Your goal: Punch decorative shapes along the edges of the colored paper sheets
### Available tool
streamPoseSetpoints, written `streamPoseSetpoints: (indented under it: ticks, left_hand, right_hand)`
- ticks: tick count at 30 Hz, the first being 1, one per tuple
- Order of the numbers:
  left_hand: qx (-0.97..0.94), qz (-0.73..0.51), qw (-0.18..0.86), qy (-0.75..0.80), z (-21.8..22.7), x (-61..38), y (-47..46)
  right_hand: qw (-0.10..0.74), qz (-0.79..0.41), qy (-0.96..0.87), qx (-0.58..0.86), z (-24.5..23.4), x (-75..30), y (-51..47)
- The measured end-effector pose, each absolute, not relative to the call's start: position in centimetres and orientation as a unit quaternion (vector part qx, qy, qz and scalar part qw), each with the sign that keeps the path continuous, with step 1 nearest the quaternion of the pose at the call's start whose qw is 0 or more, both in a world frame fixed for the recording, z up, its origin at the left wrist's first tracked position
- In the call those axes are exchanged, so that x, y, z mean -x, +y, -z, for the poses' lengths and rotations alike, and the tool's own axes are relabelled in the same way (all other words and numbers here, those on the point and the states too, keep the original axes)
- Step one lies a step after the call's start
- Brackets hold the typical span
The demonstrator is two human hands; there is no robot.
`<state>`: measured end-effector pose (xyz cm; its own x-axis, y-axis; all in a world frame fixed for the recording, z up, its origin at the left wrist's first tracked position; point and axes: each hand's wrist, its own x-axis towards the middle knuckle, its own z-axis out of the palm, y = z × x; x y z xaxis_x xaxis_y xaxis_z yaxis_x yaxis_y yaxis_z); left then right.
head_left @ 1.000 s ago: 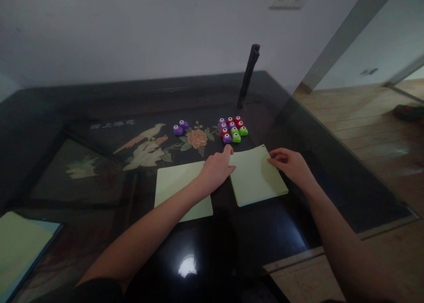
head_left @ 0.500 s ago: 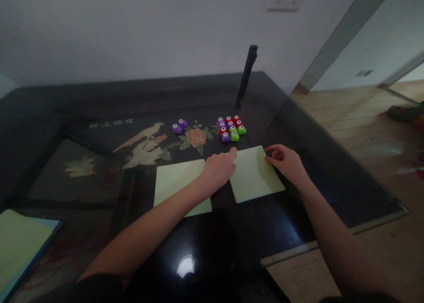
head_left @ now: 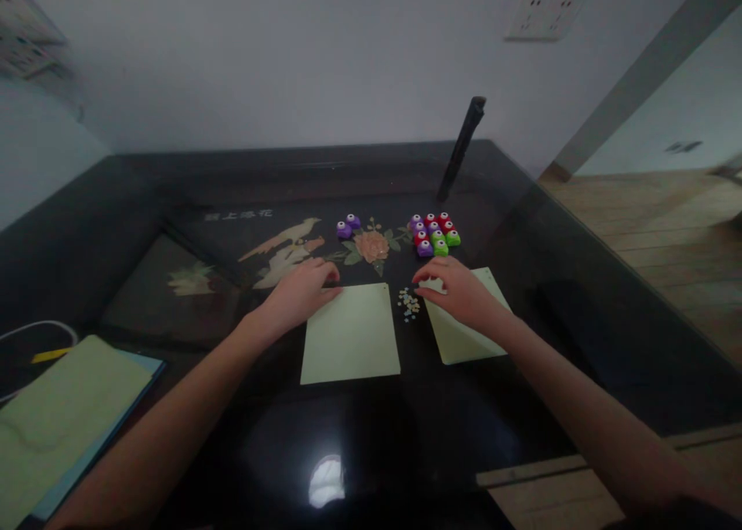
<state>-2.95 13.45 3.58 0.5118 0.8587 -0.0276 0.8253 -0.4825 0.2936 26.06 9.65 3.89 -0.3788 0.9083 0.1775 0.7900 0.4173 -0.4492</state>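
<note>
Both hands (head_left: 298,292) (head_left: 462,294) loosely curled at papers (head_left: 352,341)

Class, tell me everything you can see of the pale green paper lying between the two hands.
The paper is plain, pale green, flat and roughly square, with a tiny mark near its far right corner. It lies on the glossy dark table; whether one sheet or several is unclear. The left hand has its thumb at the far left corner, perhaps touching. Tiny scattered pieces lie beside its right edge.
</note>
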Motion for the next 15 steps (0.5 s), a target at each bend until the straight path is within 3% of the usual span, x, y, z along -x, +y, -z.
streamPoseSetpoints:
  ticks: [7,15]
  left_hand:
    - [-0.864,-0.065,0.096,0.489,-1.0,6.3,11.9]
    - [-0.861,-0.049,0.121,0.491,-1.1,6.2,11.0]
  right_hand:
    - [0.07,-0.061,-0.854,0.511,-2.2,-21.0,12.2]
    - [0.06,-0.085,-0.844,0.526,-1.4,-21.3,12.6]
